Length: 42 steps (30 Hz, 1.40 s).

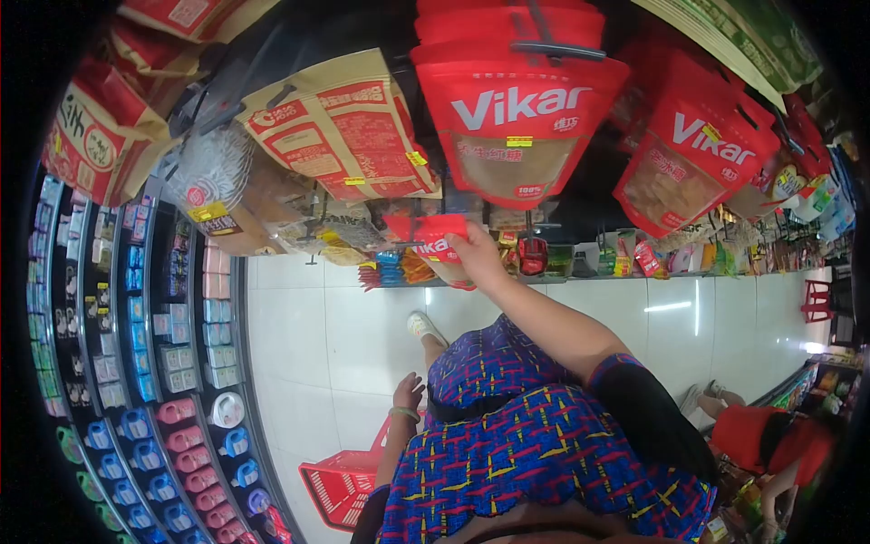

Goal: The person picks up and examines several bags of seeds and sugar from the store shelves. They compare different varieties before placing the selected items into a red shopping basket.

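My right hand (475,254) is closed on the upper right edge of a small red Vikar bag (435,247), which is at the rack below the larger packs. Above it hangs a big red Vikar bag (517,118) with a clear window and a yellow price tag. A beige and red packet (340,127) hangs to the left, and another red Vikar bag (693,150) to the right. My left hand (409,391) hangs low at my side, fingers apart, with nothing in it and a band on the wrist.
A red basket (343,480) is beside my left arm, over the pale tiled floor (290,335). Shelves of bottles and boxes (172,344) line the left. A person in red (766,440) bends at the lower right. A red stool (816,300) stands far right.
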{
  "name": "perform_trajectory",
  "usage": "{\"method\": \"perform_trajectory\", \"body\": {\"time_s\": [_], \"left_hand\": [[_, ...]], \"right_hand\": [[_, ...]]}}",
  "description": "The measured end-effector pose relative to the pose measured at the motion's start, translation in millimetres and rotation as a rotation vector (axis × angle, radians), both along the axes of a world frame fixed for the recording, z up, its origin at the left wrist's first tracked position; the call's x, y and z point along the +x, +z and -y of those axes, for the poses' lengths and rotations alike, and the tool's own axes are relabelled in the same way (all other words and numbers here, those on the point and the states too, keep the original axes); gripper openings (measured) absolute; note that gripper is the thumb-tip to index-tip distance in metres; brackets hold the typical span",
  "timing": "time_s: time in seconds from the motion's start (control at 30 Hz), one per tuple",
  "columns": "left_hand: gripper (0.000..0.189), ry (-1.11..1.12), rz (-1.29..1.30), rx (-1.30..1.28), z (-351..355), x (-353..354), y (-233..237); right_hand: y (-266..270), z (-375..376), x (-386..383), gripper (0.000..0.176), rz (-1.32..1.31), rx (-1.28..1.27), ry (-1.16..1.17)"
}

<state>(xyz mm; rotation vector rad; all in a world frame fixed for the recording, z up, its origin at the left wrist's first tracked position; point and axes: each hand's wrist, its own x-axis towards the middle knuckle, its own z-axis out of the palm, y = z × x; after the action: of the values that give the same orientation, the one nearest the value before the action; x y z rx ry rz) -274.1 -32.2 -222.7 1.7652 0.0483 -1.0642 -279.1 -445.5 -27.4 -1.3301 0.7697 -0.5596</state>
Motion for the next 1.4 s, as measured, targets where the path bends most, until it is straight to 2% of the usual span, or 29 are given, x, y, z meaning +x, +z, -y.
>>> {"method": "perform_trajectory", "body": {"time_s": [0.03,0.07,0.1,0.23,0.27,0.3,0.33,0.4,0.43,0.5,0.53,0.57,0.6,0.63,0.7,0.77,0.8,0.83,0.9,0.93,0.97,1.03,1.07,1.13,1.17,1.23,1.3,1.37,1.4], "left_hand": [[0.043,-0.175,0.202,0.020,-4,6,-9],[0.043,-0.187,0.200,0.017,-2,10,-6],[0.045,-0.050,0.100,-0.017,0,11,-2],[0.045,0.235,-0.191,0.034,22,2,35],[0.038,-0.278,0.346,0.183,31,-7,42],[0.032,-0.734,0.919,0.306,19,-10,47],[0.032,-0.762,0.920,0.282,21,-8,44],[0.029,-0.896,0.567,0.502,24,-2,33],[0.029,-0.913,0.569,0.490,11,4,11],[0.027,-0.971,0.806,0.252,-6,13,-28],[0.027,-0.983,0.616,0.346,0,17,-24],[0.027,-0.997,0.618,0.343,6,20,-21],[0.027,-1.030,0.712,0.315,10,25,-20],[0.026,-1.063,0.807,0.286,13,30,-18],[0.027,-1.110,0.910,0.256,31,37,-4],[0.030,-1.162,0.713,0.474,70,34,41],[0.032,-1.169,1.152,0.067,63,44,35],[0.032,-1.181,1.158,0.070,70,41,39],[0.033,-0.714,0.599,0.006,86,37,52],[0.035,-0.860,0.863,-0.184,85,46,43],[0.035,-0.870,0.868,-0.177,92,44,53],[0.034,-0.800,0.532,0.055,103,41,70],[0.034,-0.805,0.535,0.062,94,48,55],[0.035,-1.306,1.276,-0.064,78,63,27],[0.035,-1.311,1.278,-0.061,75,61,29],[0.035,-0.784,0.355,0.316,65,57,33],[0.035,-0.755,0.308,0.346,62,57,35],[0.035,-0.760,0.313,0.341,57,58,36],[0.035,-0.764,0.315,0.340,51,56,38]], "right_hand": [[5,-1,0,0.029,0.000,0.000,-0.011],[13,-2,-1,0.029,0.089,0.066,0.017],[20,-2,-3,0.030,0.177,0.129,0.042],[42,9,-28,0.025,-0.186,-0.230,0.189],[37,19,-59,0.025,-0.232,-0.240,0.104],[28,12,-72,0.027,-0.003,-0.060,0.100],[16,11,-83,0.029,0.236,0.113,0.099],[-22,28,-127,0.031,0.164,0.121,0.014],[-44,40,-156,0.032,0.098,0.142,-0.039],[-75,70,-222,0.032,-0.042,-0.068,-0.298],[-90,90,-258,0.032,-0.137,-0.121,-0.474],[-109,113,-294,0.027,-0.150,-0.188,-0.653],[-38,117,-310,0.027,-0.211,-0.039,-0.809],[-53,146,-335,0.030,-0.242,-0.270,-0.975],[-47,183,-381,0.038,-0.101,-0.258,-1.057],[22,200,-390,0.051,0.048,-0.130,-1.034],[15,219,-407,0.059,0.012,-0.179,-0.952],[7,238,-422,0.068,-0.023,-0.226,-0.868],[7,262,-428,0.072,-0.116,-0.270,-0.877],[7,271,-431,0.076,-0.214,-0.320,-0.873],[7,280,-433,0.076,-0.210,-0.309,-0.880],[9,290,-433,0.084,0.161,-0.213,-0.740],[27,290,-436,0.084,-0.011,-0.187,-0.675],[21,296,-440,0.082,0.021,-0.151,-0.670],[18,301,-443,0.080,0.049,-0.124,-0.662],[15,303,-448,0.077,0.107,-0.064,-0.622],[14,303,-450,0.074,0.163,-0.009,-0.580],[24,294,-445,0.054,0.004,-0.104,-0.646],[20,292,-446,0.054,0.003,-0.100,-0.646]]}}
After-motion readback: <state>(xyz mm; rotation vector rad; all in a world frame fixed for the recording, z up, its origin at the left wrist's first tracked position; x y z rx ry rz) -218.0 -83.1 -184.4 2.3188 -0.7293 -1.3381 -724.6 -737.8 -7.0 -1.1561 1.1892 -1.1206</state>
